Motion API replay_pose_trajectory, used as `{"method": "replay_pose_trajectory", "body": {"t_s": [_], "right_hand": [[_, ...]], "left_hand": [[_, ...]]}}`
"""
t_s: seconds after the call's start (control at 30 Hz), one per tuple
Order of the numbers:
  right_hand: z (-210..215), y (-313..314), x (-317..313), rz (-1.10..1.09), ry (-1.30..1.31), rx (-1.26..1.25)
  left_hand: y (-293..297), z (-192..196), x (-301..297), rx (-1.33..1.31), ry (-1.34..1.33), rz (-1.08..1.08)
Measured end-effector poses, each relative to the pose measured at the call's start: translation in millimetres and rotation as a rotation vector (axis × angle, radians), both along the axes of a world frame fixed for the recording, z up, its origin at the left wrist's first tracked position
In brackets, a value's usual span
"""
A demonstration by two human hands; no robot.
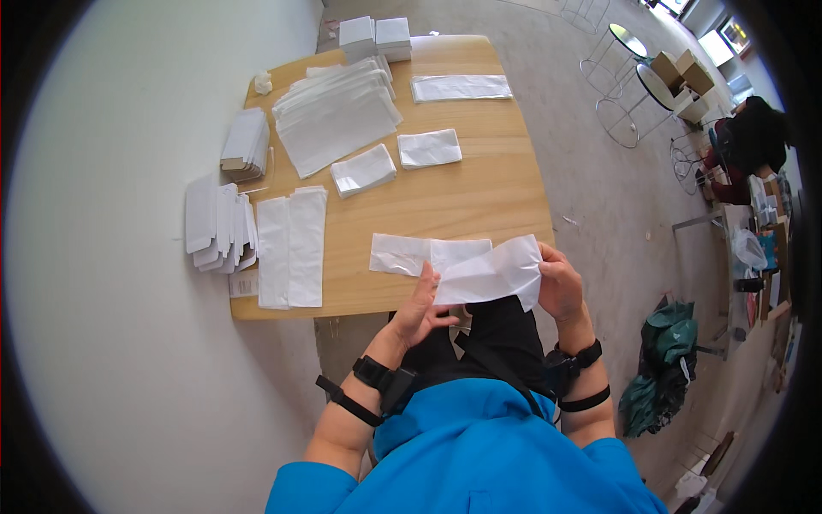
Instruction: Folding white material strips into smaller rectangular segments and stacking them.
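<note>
A thin, creased white sheet (488, 278), paper or soft cloth, stretches between my hands just over the table's near edge. My right hand (561, 284) pinches its right end, where the sheet bunches and folds down. At its left end, my left hand (418, 313) touches the edge with fingers spread and stretched; whether any finger lies beneath it is hidden. Under and behind the raised sheet, another folded white strip (401, 254) lies flat on the wooden table (462, 199), partly covered by it.
Two small folded white bundles (364, 170) lie mid-table, with a fanned pile of white sheets (336, 116) behind. A flat white strip (461, 88) is at the far right. Folded strips (291, 248) and stacked white cartons (220, 221) line the left side, against the wall.
</note>
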State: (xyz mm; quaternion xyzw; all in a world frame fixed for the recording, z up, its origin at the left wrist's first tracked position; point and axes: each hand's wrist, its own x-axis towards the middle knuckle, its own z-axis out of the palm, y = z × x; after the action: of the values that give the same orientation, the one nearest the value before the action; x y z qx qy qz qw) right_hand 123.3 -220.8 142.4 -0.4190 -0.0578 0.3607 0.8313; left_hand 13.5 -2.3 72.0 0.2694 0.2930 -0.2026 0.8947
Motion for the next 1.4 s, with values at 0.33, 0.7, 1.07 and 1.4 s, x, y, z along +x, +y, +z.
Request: {"method": "replay_pose_trajectory", "body": {"t_s": [0.33, 0.7, 1.07, 1.4], "right_hand": [[-84, -63, -39, 0.064, 0.225, -0.318], [-123, -66, -82, -0.081, 0.325, -0.547], [-124, -84, -88, -0.075, 0.225, -0.629], [-65, -61, -71, -0.126, 0.268, -0.129]], "left_hand": [[-17, -32, -32, 0.402, -0.2, 0.199], [-1, -70, -18, 1.132, -0.135, 0.152], [-1, -95, 8, 1.429, -0.081, -0.021], [-23, -31, -22, 1.212, -0.435, -0.209]]}}
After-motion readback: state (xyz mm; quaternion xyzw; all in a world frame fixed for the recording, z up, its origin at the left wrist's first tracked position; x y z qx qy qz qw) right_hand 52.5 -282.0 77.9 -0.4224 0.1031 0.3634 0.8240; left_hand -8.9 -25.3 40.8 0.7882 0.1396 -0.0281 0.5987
